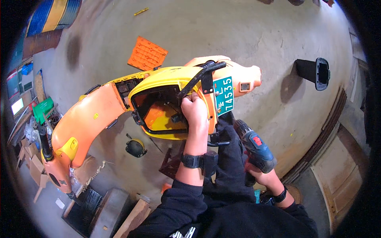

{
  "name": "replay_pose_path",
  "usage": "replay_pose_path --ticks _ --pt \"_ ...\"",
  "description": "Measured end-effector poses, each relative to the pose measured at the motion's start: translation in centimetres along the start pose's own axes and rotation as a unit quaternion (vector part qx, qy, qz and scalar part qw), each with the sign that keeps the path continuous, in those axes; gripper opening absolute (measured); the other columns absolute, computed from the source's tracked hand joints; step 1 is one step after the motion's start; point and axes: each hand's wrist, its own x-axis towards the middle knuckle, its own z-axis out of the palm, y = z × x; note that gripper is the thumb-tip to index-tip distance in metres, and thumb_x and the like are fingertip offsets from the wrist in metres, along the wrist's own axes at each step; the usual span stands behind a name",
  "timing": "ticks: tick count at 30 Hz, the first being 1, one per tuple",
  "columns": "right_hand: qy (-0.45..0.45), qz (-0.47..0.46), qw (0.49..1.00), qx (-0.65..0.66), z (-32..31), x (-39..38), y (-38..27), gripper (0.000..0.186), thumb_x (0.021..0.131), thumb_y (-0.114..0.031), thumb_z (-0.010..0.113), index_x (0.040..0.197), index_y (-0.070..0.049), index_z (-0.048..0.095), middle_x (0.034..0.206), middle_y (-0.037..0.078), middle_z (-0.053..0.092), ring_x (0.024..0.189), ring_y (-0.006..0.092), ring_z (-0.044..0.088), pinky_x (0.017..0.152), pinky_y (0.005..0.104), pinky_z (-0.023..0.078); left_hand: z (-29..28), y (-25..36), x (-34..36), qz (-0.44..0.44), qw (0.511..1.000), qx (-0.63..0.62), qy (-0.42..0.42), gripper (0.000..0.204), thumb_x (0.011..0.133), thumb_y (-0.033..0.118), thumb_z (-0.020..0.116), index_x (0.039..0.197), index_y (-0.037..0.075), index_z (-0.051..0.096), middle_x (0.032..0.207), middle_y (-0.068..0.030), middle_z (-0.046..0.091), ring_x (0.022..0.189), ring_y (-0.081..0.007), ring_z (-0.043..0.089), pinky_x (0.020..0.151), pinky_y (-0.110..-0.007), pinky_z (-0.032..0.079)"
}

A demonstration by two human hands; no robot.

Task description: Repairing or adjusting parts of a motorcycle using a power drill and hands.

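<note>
An orange and yellow electric scooter (89, 115) stands across the view, its handlebar end at the left. Its seat compartment (158, 90) lies uncovered, a black-rimmed opening with yellow and dark parts inside. At the right edge of this opening is my left hand (195, 109), fingers curled closed beside the black grab rail (198, 79); what they pinch, if anything, is hidden. My right hand (256, 173) grips a blue and black cordless drill (257, 144) by its handle. The drill's nose points up and left, apart from the scooter. A green licence plate (224, 96) faces it.
An orange crate-like panel (147, 53) and a yellow pen-like stick (141, 11) lie on the floor beyond the scooter. A black tub (322, 74) stands at right. A yellow and black round part (135, 147) sits on the near side. Cardboard (36, 168) is piled at left.
</note>
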Motion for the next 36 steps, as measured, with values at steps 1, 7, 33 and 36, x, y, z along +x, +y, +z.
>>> replay_pose_path --ticks 1,7,33,36 --pt "0.000 0.013 1.000 0.013 0.2 0.0 -0.2 0.045 0.081 0.005 0.060 0.125 -0.001 0.053 0.082 0.003 0.060 0.075 0.0146 0.061 0.071 0.0305 0.051 -0.1 -0.2 0.2 0.015 1.000 0.010 -0.003 0.029 0.098 0.018 0.054 0.094 -0.010 0.063 0.092 -0.0162 0.069 0.083 -0.0231 0.066 0.078 -0.034 0.050" --pt "0.003 0.018 0.999 0.037 -0.1 -0.2 -0.3 0.045 0.081 0.005 0.060 0.125 0.000 0.053 0.083 0.004 0.061 0.075 0.0149 0.062 0.072 0.0306 0.051 -1.6 0.1 1.1 -0.096 0.994 -0.019 -0.054 0.027 0.099 0.019 0.052 0.087 -0.003 0.060 0.075 -0.0090 0.063 0.061 -0.0155 0.060 0.056 -0.029 0.046" --pt "-0.094 0.023 0.992 -0.081 -0.7 1.6 -1.6 0.049 0.081 -0.002 0.066 0.127 0.001 0.050 0.084 0.006 0.064 0.077 0.0158 0.064 0.073 0.0304 0.051 -20.8 -4.7 0.2 -0.055 0.769 -0.291 -0.566 0.025 0.089 0.011 0.065 0.110 -0.003 0.062 0.095 -0.0112 0.063 0.075 -0.0197 0.062 0.070 -0.030 0.051" --pt "-0.103 0.008 0.988 -0.111 -0.7 1.1 -1.0 0.049 0.081 -0.004 0.067 0.127 0.001 0.049 0.084 0.006 0.064 0.077 0.0159 0.064 0.073 0.0307 0.050 -21.7 -5.9 -0.1 -0.088 0.768 -0.319 -0.548 0.022 0.090 0.010 0.059 0.108 -0.003 0.061 0.090 -0.0103 0.062 0.082 -0.0194 0.061 0.075 -0.031 0.050"
